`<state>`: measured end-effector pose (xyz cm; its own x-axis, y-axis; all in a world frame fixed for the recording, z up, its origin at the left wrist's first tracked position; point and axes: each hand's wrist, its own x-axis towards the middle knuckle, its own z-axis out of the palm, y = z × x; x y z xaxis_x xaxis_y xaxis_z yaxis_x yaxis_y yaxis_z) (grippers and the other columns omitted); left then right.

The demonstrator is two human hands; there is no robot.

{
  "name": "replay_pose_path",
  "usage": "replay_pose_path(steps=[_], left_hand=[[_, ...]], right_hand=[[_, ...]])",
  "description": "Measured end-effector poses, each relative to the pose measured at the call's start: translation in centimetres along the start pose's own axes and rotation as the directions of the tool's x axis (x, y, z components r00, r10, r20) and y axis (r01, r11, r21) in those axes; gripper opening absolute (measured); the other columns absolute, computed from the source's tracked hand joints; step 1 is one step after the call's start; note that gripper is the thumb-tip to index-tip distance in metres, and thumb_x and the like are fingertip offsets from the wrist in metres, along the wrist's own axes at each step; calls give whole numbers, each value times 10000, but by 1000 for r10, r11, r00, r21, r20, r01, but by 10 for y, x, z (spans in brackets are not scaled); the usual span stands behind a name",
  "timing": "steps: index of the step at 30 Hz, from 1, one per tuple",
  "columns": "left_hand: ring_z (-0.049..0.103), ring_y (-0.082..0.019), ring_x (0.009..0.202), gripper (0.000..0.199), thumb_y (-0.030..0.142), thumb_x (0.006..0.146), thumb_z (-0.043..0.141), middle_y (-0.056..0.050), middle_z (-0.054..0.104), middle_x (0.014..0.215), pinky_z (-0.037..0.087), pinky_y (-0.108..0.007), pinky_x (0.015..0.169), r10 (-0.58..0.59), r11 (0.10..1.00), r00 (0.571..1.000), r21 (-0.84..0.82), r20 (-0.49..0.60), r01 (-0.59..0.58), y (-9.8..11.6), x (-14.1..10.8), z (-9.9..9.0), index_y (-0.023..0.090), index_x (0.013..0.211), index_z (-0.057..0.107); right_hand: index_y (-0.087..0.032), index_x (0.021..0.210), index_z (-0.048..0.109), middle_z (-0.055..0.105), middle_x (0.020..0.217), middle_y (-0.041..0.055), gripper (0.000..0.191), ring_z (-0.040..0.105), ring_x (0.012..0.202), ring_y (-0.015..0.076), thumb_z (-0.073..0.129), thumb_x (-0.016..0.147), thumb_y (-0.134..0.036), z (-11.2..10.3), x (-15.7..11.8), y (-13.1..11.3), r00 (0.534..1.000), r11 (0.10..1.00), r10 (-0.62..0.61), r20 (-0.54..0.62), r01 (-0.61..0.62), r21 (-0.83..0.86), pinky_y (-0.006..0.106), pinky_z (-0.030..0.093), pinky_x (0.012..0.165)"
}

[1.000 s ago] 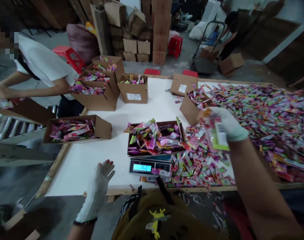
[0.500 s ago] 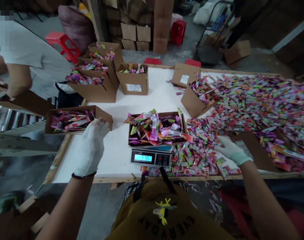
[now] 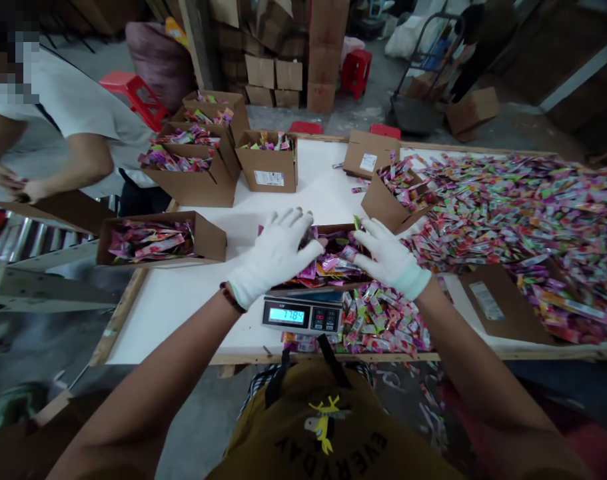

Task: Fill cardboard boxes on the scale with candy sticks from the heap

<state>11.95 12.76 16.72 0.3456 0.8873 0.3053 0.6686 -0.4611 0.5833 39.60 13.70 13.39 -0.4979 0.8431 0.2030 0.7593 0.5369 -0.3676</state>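
Update: both gloved hands now at the box [image 3: 323, 287], frame ctr. ~0.5 s ago L hand [image 3: 278, 257] was by the left box [image 3: 210, 240], mid-left of frame, and R hand [image 3: 390, 260] was over the loose heap [image 3: 383, 320], right of ctr. So the work has moved off the heap and onto the box.

Box sits on the scale [image 3: 328, 319], just below frame ctr, on the white worktop [image 3: 183, 313]. Full of pkts [image 3: 336, 260] approx to the rim. L hand palm-down over its left half, hiding much of it; R hand at its right end. Fingers both sides spread, nothing clenched; prob. touching pkts, but contact pressure can't tell. Looks like patting/levelling, not adding, IMO.

Display [image 3: 287, 315] lit, approx same rdg as 0.5 s ago; last digit too blurry to call. Suggests no real wt added since.

Left box & tilted box [image 3: 383, 207], upper right of ctr, both w/ pkts, unchanged. Co-worker [image 3: 90, 147], upper left, bent over own box [image 3: 66, 210], well apart.
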Motion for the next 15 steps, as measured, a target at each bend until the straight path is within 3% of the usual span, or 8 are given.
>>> replay_pose_path(steps=[4,7,10,15], left_hand=[[636,-384,1297,328,307,970,544,-204,730,1279,426,-588,1196,40,999,958,-10,285,-39,-6,-22,31,151,1189,733],[666,-359,1265,299,329,966,546,-166,758,1270,467,-567,1178,-5,992,942,-114,335,46,-18,-31,43,210,1122,771],[690,-344,1244,306,357,953,587,-135,772,1286,502,-538,1160,-56,977,963,-182,262,107,-22,-30,42,233,1148,788],[683,-298,1289,282,347,997,589,-113,769,1316,511,-484,1183,-49,968,998,-249,-50,35,-5,-38,19,225,1132,805]], right_hand=[[-203,1092,815,539,1582,166,210,402,1527,424,726,928,-298,12,14,-8,991,996,-83,101,86,-30,663,401,1205],[-206,970,845,598,1539,155,170,467,1501,388,685,933,-246,10,13,-2,990,991,-122,67,119,56,630,408,1226],[-201,908,843,652,1491,160,215,555,1450,356,644,952,-270,3,7,8,996,977,-87,-11,88,192,582,452,1218],[-215,914,798,790,1252,121,215,745,1189,271,625,976,-327,-14,-2,4,986,921,73,-147,-10,390,446,590,1057]])
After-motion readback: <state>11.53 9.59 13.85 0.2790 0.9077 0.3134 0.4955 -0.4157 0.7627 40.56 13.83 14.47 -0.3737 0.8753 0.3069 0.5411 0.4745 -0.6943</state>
